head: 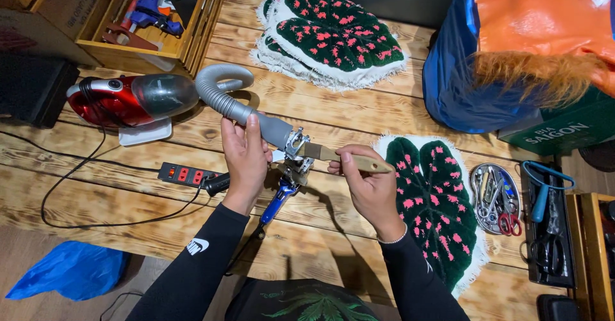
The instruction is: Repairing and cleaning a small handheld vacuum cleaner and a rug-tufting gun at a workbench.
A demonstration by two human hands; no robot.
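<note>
Up close, our left grip wrapped the grey vacuum hose; our right grip pinched a wooden brush against a blue-handled tool. Around lay the plank surface, leaf rugs, red vacuum.

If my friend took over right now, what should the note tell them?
Left hand grips the grey vacuum hose near its nozzle, aimed at the metal tool with a blue handle. Right hand holds a wooden-handled brush against that tool. The red vacuum lies on the wooden table; a leaf-shaped rug lies beside the right hand. Brushing is under way; how clean the tool is can't be told.
</note>
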